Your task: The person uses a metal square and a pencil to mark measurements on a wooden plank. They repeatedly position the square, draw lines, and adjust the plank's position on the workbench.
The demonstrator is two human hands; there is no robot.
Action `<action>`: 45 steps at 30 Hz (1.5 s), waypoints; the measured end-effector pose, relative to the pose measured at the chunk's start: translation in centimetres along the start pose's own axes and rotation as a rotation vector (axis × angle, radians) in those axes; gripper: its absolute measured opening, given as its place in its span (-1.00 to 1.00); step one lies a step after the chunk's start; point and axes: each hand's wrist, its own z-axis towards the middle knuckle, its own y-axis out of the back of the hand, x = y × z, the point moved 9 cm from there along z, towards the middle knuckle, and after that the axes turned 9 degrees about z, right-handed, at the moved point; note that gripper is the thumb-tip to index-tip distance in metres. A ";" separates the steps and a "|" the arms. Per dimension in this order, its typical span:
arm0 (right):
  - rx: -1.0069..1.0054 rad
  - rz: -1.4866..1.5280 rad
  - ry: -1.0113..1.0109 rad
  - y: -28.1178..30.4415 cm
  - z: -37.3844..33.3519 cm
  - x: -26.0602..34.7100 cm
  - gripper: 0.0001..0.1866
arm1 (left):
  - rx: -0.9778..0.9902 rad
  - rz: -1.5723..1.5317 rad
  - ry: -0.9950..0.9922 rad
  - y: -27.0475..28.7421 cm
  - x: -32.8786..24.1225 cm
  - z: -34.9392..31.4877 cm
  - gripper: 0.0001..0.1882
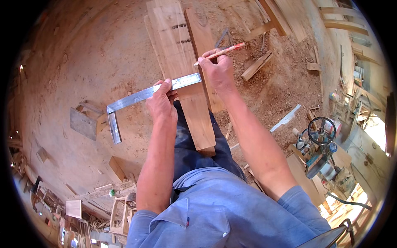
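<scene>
A long wooden board runs from my lap away toward the top of the view, with two dark marks across its far part. My left hand is closed on a metal try square, thumb on top. The square's blade lies across the board, and its short stock hangs off to the left. In my right hand is a pencil with a red-patterned barrel. Its pale tip is just above the board's right edge, near the blade's end; whether it touches I cannot tell.
Another board lies along the right side. A small wooden stool stands on the dirt floor at left. Wood offcuts are scattered at right, near a machine with a black handwheel. A wooden frame stands at lower left.
</scene>
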 end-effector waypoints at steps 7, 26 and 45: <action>-0.168 0.122 -0.030 4.0 -4.0 -0.2 -0.89 | 0.041 -0.099 0.085 1.5 3.7 -1.7 -0.63; -0.133 -0.122 0.040 0.8 -5.9 -1.6 -0.81 | 0.154 -0.179 -0.014 0.7 2.7 0.9 -0.68; 0.036 -0.628 0.688 -2.9 -9.9 3.7 -0.59 | 0.383 -0.278 -0.053 1.8 0.5 2.9 -0.76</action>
